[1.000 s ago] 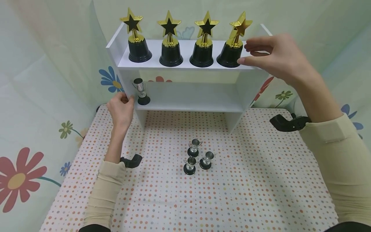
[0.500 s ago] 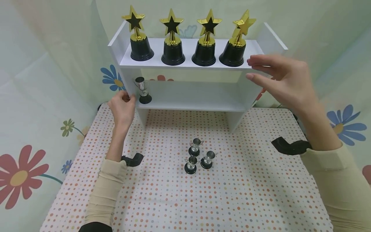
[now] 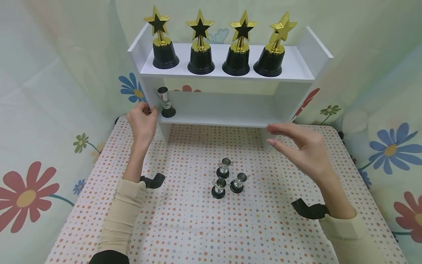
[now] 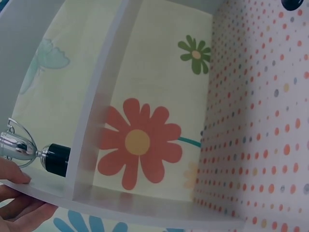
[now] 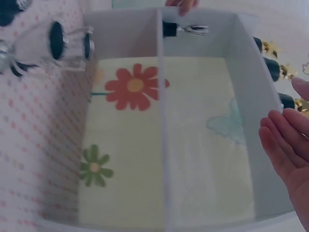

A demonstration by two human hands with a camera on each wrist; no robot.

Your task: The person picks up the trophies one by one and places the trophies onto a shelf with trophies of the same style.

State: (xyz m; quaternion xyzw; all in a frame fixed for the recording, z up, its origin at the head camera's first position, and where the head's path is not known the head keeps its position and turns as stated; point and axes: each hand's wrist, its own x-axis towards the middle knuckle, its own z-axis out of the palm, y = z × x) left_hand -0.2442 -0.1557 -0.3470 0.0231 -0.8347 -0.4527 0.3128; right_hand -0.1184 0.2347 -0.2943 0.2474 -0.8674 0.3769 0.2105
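Observation:
My left hand grips the left side panel of a white two-tier shelf; in the left wrist view the thumb lies inside the panel and the fingers outside. Just beside it, a small silver trophy cup stands upright on the lower tier. My right hand is in the air before the shelf's lower right, thumb and fingers apart, holding nothing. Several gold star trophies with black bases line the top tier, the rightmost star trophy turned at an angle.
Three silver cups stand grouped on the dotted tablecloth in front of the shelf: a rear cup, a right cup and a front cup. A flowered cloth backdrop hangs behind and at both sides.
My right hand has left the rightmost star trophy and moved down to below the top tier. My left hand keeps its grip on the panel. The view has shifted slightly.

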